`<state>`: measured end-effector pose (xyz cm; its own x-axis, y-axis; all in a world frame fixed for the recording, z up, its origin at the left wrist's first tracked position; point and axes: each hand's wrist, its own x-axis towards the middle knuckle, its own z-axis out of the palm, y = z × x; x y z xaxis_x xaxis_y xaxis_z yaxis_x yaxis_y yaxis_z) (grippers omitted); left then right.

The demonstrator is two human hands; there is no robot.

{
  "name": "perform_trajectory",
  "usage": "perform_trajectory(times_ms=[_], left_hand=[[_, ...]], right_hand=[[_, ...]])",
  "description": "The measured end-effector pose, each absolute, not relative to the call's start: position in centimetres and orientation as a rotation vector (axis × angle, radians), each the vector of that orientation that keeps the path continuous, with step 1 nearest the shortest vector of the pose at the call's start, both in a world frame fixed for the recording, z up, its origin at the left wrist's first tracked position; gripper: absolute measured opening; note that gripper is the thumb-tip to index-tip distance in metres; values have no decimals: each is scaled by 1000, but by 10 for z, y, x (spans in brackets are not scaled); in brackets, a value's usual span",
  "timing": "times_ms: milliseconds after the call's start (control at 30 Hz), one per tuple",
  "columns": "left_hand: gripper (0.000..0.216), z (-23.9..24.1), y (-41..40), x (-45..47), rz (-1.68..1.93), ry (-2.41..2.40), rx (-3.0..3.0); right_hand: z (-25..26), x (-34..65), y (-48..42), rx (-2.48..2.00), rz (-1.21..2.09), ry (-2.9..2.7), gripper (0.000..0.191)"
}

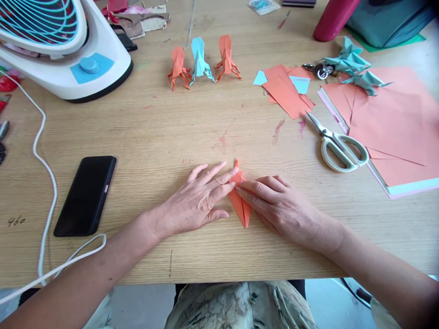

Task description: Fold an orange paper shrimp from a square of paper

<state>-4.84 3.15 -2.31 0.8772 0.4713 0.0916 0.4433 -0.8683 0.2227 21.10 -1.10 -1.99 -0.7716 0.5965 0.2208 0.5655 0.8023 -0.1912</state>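
A narrow, folded piece of orange origami paper point(243, 211) lies flat on the table in front of me, with a crease down its middle and a pointed near end. My left hand point(202, 198) is open, palm down, its spread fingertips resting on the left side and upper part of the paper. From the right, my right hand point(279, 205) has its thumb and fingers pressed together at the paper's right edge, pinching it about the middle. These fingers hide part of the fold.
Orange folded figures point(225, 55) flank a blue one point(199, 57) at the back. Scissors point(338, 144) lie right, beside orange sheets point(387, 123) and paper scraps point(284, 93). A phone point(85, 196), white cable point(51, 183) and fan point(99, 59) occupy the left. A pink bottle point(334, 20) is back right.
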Motion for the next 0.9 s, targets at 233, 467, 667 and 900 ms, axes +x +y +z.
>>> perform_trajectory(times_ms=[233,467,667,900], left_hand=[[68,-25,38,-37,134,694,2899],[78,-29,39,-25,50,830,2852],[54,-22,36,-19,40,977,2742],[54,-24,41,-20,223,1219,2642]], right_hand=[[-21,212,-11,-893,177,-2709,36],[-23,212,-12,-886,168,-2714,38],[-24,212,-12,-896,172,-2705,42],[-27,212,-12,-920,162,-2709,42]])
